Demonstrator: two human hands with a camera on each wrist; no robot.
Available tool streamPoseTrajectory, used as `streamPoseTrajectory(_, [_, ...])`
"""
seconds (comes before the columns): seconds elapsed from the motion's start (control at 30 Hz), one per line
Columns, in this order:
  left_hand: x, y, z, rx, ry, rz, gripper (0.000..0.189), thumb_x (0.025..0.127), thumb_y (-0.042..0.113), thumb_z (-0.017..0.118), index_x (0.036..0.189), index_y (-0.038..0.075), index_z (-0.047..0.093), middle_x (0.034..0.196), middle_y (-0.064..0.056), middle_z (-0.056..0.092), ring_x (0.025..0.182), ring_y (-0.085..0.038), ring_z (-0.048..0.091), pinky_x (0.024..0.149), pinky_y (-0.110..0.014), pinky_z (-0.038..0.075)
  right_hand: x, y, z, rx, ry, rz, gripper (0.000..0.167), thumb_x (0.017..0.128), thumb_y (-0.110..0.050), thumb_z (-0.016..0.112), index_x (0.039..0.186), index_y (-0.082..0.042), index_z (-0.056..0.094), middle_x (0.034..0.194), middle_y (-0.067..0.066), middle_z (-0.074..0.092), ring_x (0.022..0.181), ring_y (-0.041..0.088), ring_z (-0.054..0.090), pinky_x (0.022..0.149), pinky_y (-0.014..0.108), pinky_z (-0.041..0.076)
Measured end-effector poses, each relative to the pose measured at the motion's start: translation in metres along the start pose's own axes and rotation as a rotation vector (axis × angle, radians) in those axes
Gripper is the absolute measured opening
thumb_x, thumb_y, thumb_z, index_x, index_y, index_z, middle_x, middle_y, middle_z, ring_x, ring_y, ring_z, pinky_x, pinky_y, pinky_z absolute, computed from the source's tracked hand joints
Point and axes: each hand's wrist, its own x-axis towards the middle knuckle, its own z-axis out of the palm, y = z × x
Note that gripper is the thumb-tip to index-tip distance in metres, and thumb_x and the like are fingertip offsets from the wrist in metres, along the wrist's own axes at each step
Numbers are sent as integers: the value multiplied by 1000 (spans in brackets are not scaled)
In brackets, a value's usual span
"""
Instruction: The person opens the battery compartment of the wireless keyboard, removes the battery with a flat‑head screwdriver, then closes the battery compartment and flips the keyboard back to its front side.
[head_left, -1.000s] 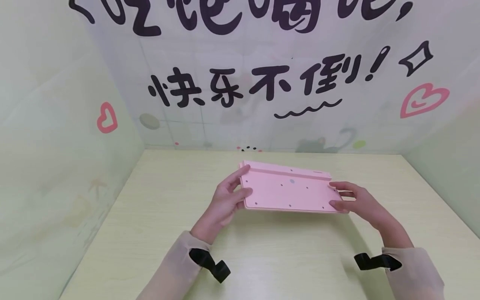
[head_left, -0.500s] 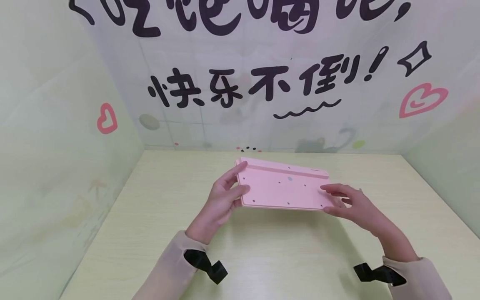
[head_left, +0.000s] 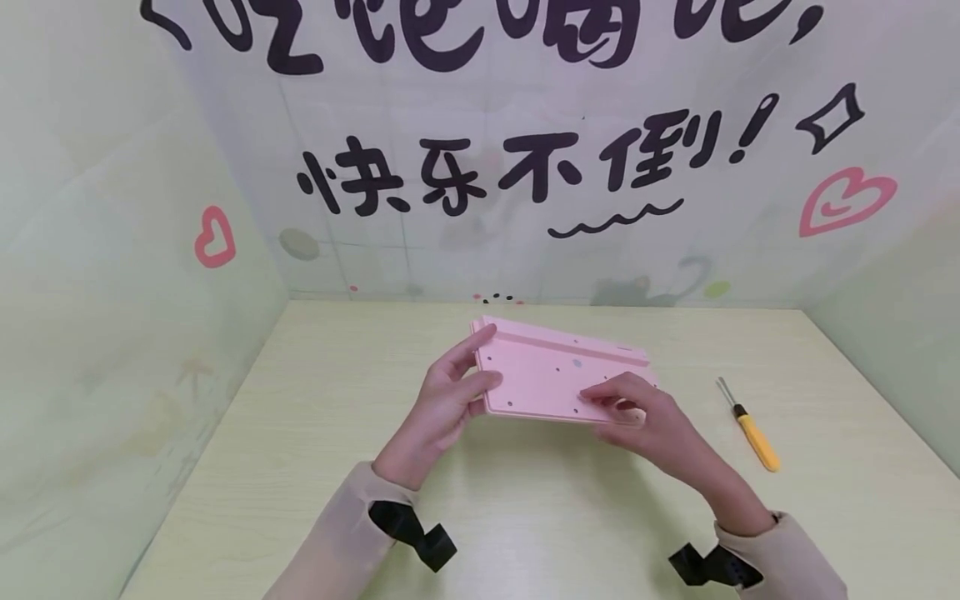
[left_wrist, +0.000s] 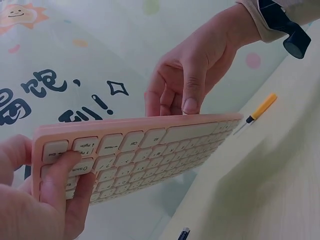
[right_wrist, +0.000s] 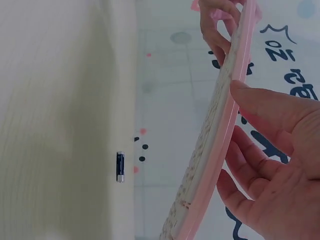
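Note:
A pink keyboard [head_left: 540,379] is held up over the table with its screw-dotted back toward the head camera. Its pale keys [left_wrist: 170,135] show in the left wrist view. My left hand [head_left: 442,400] grips the keyboard's left end, thumb on the back and fingers over the keys. Along the lower edge, right of the middle, my right hand [head_left: 637,417] touches the keyboard with loosely bent fingers. In the right wrist view the right thumb [right_wrist: 255,97] meets the edge while the fingers lie at the back.
A screwdriver [head_left: 759,442] with a yellow handle lies on the table [head_left: 315,433] to the right. Beyond the keyboard is a small dark battery [right_wrist: 120,167], hidden from the head camera. A printed backdrop [head_left: 450,267] closes off the far side.
My right hand has moved left from the keyboard's right end toward its middle, uncovering the screwdriver. The left hand keeps its grip, and the keyboard has tilted slightly.

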Motion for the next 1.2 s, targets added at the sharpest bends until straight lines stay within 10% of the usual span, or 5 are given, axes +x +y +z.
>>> streamPoseTrajectory(0.63, [-1,9,14,12,75,-21,63,80,-15,52,136,13,45,113,-17,43,74,-19,60,66,-28,53,18,-13,14,-255,64,-116,38,64,4,79,94,-10,60,88,-4,52,75,9,53,62,24,49])
streamPoseTrajectory(1.2, [8,24,44,98,47,-26,60,82,-9,59,134,19,47,114,-15,41,72,-18,59,62,-24,52,17,-18,7,-524,279,-266,35,59,3,80,88,-8,62,84,2,62,60,10,55,47,25,46])
